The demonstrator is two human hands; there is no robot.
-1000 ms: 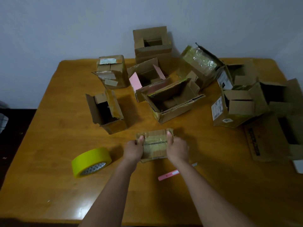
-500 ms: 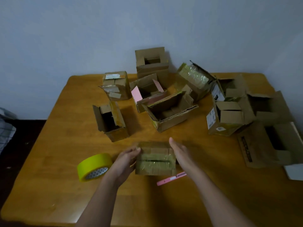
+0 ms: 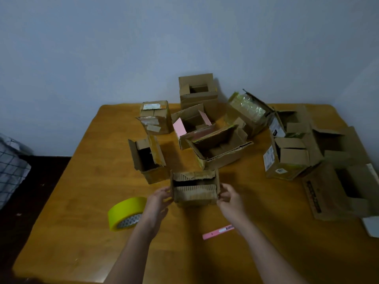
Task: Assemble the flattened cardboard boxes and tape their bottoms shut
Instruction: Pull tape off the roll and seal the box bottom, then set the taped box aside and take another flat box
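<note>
A small cardboard box point(image 3: 194, 188) stands near the middle of the wooden table point(image 3: 82, 232), its torn flaps facing me with a dark gap between them. My left hand point(image 3: 159, 198) holds its left side and my right hand point(image 3: 230, 198) holds its right side, fingers curled around the edges. A roll of yellow tape point(image 3: 126, 213) lies on the table to the left of my left arm. A pink strip point(image 3: 217, 232) lies by my right forearm.
Several assembled and half-open cardboard boxes crowd the far and right parts of the table, such as one on its side point(image 3: 146, 158), a wide open one point(image 3: 219, 147) and a large one point(image 3: 344, 191) at the right edge. A checked cloth point(image 3: 10, 169) lies off the table's left.
The small box has been turned over from its taped face to its flapped side. My hands went from pressing on top to holding its two sides. The camera tilted up.
</note>
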